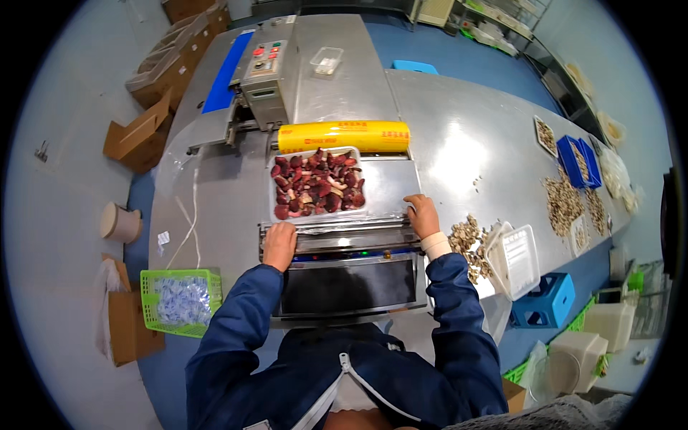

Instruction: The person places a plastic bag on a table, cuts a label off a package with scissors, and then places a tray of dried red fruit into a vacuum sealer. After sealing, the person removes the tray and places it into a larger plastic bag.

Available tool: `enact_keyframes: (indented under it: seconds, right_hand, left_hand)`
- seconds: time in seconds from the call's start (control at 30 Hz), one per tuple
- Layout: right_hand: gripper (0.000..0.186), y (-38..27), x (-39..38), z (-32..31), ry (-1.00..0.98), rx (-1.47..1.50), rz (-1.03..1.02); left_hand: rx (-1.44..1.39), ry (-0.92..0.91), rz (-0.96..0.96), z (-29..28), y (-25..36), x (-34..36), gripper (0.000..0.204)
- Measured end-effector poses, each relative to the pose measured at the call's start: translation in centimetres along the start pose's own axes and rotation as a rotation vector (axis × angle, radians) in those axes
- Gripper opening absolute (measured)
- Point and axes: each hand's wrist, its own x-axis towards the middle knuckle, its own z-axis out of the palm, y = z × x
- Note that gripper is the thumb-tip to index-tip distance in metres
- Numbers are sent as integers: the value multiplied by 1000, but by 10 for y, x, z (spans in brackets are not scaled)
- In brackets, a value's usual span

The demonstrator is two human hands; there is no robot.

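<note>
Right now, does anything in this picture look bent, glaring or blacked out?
Head view: white glare on the metal table, right of the yellow roll; head view: the table's far edge bows; head view: black corners frame the rounded picture.

The red-capped mushrooms [319, 185] hide the floor of their white tray [362, 173]. Whether the left hand [279, 246] and right hand [423, 217] pinch the clear film [351, 228] cannot be told. Labels on the control panel [265, 59], far left, are too small to read. The steel table [459, 129] hides most of the far blue stool [416, 67]. The dark-blue jacket [287, 365] is cut off at the near side.
</note>
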Motion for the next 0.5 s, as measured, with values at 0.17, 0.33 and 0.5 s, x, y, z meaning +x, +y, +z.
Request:
enact_keyframes:
  seconds: [0.17,0.33,0.5]
  right_hand:
    - [22,24,-7,-2,-177,-71,-33]
    - [21,15,3,11,-319,-246,2]
    - [15,23,5,19,-147,-80,-7]
  left_hand:
    - [17,-18,-4,4,3,2,11]
    - [23,-11,-2,4,1,0,13]
    - [64,-12,4,8,2,0,8]
